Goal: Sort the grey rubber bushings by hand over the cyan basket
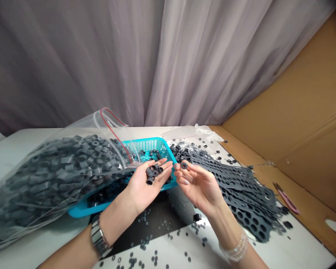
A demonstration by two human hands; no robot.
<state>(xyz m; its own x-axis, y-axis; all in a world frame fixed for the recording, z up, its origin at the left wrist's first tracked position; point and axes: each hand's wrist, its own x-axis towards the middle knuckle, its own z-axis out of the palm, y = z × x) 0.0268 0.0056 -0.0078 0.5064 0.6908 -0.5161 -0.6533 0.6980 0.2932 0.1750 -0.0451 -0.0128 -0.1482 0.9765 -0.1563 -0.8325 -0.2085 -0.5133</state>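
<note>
My left hand (145, 186) is turned palm up, fingers stretched out, with several small dark grey foam rings (154, 172) lying in it. Between the thumb and fingertips of my right hand (200, 185) is a single dark foam ring (184, 165), its hole facing me. Both hands are over the near right part of a blue plastic basket (159, 141), which has more dark rings in it. A large clear zip bag (100, 119) full of similar rings (67, 160) leans over the basket's left side and hides part of it.
Punched dark foam sheets (240, 194) lie in a stack on the right. Pink-handled nippers (287, 198) rest near the cardboard wall (302, 108). Small dark discs (154, 257) are scattered over the white table (212, 250) and a black mat (134, 228). Crumpled clear plastic (207, 132) lies behind.
</note>
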